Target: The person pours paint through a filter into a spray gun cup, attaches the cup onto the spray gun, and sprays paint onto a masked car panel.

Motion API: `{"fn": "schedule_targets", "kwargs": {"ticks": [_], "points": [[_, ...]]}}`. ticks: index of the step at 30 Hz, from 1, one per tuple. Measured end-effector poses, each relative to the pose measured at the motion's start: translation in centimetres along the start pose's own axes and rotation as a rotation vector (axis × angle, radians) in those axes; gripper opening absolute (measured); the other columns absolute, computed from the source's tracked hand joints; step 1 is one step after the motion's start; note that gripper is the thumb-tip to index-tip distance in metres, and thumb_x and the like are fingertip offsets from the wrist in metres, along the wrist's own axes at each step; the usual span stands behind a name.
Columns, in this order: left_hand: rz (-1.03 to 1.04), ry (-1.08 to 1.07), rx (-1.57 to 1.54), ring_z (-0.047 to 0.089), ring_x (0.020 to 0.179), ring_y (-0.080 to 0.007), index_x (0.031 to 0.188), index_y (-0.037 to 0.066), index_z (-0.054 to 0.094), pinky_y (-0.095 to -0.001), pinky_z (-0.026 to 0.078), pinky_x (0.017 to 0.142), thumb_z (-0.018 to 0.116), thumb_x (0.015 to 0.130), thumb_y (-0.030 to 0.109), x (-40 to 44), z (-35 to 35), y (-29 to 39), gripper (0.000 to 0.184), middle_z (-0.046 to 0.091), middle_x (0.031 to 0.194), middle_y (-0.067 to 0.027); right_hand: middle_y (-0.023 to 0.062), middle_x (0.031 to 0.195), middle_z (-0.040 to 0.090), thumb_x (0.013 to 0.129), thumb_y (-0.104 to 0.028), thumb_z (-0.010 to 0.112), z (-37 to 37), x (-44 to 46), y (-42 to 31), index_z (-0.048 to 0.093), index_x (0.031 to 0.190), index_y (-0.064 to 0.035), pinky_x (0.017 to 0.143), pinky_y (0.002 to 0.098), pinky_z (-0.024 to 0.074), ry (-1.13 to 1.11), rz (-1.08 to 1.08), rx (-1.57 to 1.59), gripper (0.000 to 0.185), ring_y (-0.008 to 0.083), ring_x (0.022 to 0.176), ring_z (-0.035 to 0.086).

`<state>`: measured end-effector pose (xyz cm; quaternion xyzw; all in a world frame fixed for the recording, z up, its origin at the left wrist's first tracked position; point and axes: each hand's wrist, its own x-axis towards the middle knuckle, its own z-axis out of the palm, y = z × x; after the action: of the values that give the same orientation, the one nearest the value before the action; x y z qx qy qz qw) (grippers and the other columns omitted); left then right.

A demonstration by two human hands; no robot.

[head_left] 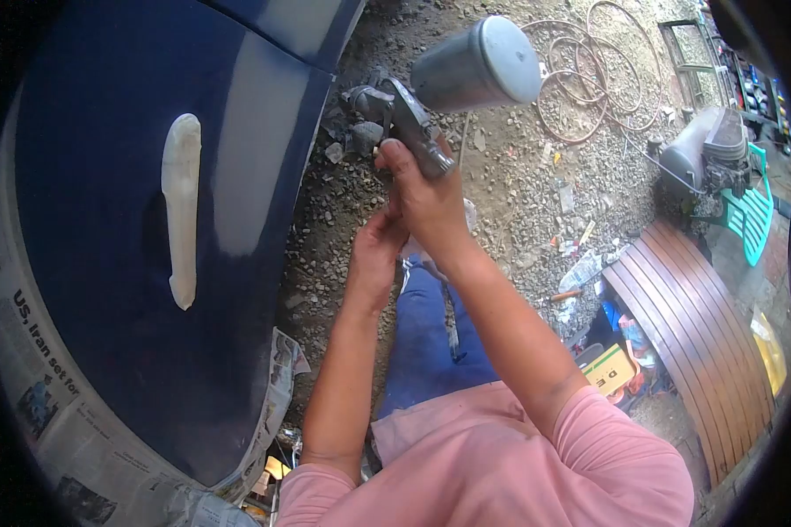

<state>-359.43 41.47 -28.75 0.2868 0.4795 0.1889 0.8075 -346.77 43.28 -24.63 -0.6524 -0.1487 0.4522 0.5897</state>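
Observation:
My right hand [431, 202] is wrapped round a metal spray gun [419, 132], its thumb lying along the gun's body. A grey paint cup [479, 66] is attached to the gun and leans to the right. Just below, my left hand [378, 250] is closed against the underside of my right hand; what its fingers grip is hidden. To the left stands a dark blue car panel [105, 176] with a pale greyish patch [259, 149]. On the panel, a long handle shape [183, 211] is covered in whitish masking tape.
Newspaper [53, 395] masks the panel's lower edge. A coiled hose [580, 79] lies on the gravel [518, 193]. At right are a compressor-like machine [703, 158], a green plastic chair part [751, 215] and a curved brown slatted sheet [690, 342]. Litter is scattered near my legs.

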Motion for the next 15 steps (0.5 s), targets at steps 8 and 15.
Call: {"fn": "schedule_targets", "kwargs": {"ticks": [8,15], "points": [[0.071,-0.096,0.006,0.062,0.108,-0.0098,0.135,0.006,0.065,-0.0303,0.047,0.096,0.063,0.104,0.014,-4.0,-0.9,1.0,0.032,0.069,0.121,0.0021,0.0053,0.098,0.07,0.099,-0.029,0.074,-1.1,-4.1,-5.4,0.058,0.131,-0.0006,0.057,0.0234,0.046,-0.105,-0.004,0.097,0.045,0.0053,0.067,0.056],[0.023,-0.249,-0.118,0.061,0.1,-0.0084,0.11,0.009,0.069,-0.0283,0.049,0.088,0.067,0.101,0.011,-7.2,2.1,1.4,0.01,0.068,0.109,0.0033,0.0125,0.113,0.066,0.106,-0.054,0.053,-3.4,-7.8,-12.1,0.051,0.138,0.0034,0.048,0.0221,0.0458,-0.18,-0.124,-0.035,0.066,0.0085,0.058,0.058]]}}
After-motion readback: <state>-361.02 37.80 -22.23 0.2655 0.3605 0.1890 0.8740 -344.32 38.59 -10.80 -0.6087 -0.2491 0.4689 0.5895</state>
